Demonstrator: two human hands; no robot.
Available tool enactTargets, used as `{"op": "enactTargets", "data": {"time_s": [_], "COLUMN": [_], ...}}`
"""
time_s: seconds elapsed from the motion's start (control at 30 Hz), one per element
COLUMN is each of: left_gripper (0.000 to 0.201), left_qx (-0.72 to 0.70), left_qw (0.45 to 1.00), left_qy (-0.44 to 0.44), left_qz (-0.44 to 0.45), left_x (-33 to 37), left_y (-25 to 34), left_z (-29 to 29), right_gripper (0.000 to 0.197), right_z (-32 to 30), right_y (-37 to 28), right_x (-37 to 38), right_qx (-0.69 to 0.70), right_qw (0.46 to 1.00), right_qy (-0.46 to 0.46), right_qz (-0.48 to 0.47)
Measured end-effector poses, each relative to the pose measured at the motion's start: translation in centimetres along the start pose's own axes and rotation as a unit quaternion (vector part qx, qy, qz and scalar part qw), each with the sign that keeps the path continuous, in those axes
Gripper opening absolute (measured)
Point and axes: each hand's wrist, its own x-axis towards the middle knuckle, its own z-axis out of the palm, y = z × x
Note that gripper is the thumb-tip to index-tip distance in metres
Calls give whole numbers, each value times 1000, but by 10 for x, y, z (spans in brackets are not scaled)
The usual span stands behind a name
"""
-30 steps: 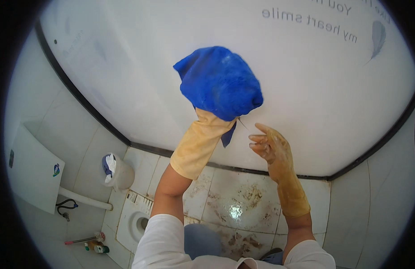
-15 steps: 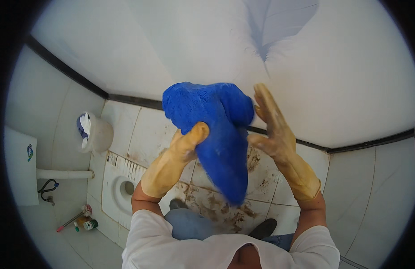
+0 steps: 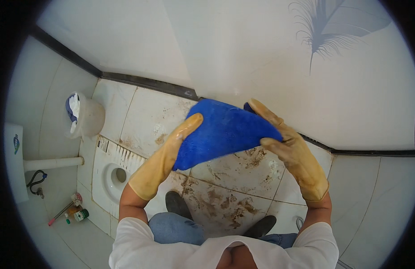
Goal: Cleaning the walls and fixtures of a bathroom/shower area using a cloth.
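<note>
A blue cloth is stretched between my two hands, in front of my body and above the tiled floor. My left hand, in a yellow rubber glove, grips its left side with the thumb on top. In a matching glove, my right hand pinches the right corner between thumb and fingers. The cloth looks folded, with a darker edge showing by my right fingertips. Most of my left fingers are hidden beneath it.
Brown dirt marks the white floor tiles around my shoes. On the left are a squat toilet, a bucket with cloths, a white cistern with a pipe, and a brush and bottles. A white panel with a feather print rises ahead.
The cloth was bunched and hanging from my left hand, with my right hand open beside it. Now my right hand has closed on a corner and the cloth is spread flatter.
</note>
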Motion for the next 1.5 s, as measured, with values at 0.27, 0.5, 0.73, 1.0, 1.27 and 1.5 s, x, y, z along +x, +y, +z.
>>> {"op": "enactTargets", "data": {"time_s": [0.27, 0.5, 0.73, 1.0, 1.27, 1.5], "left_gripper": [73, 65, 66, 63, 53, 68], "left_qx": [6, 157, 456, 287, 47, 7], "left_qw": [996, 985, 889, 937, 996, 999], "left_qy": [-80, -49, 26, 188, -43, -24], "left_qz": [-37, -46, 7, 64, 59, -24], "left_x": [24, 19, -1, 20, 2, 17], "left_y": [-30, -47, -32, -42, -17, -63], "left_z": [8, 22, 30, -6, 4, 22], "right_gripper": [91, 56, 45, 50, 54, 94], "right_z": [12, 58, 45, 46, 45, 71], "right_y": [69, 84, 110, 91, 90, 86], "right_x": [-3, -5, 9, 6, 7, -18], "right_qx": [177, 479, 538, -47, 372, 456], "right_qw": [979, 856, 810, 991, 902, 881], "right_qy": [-18, 58, 95, 104, 122, -74], "right_qz": [96, 187, 214, 69, 183, 105]}}
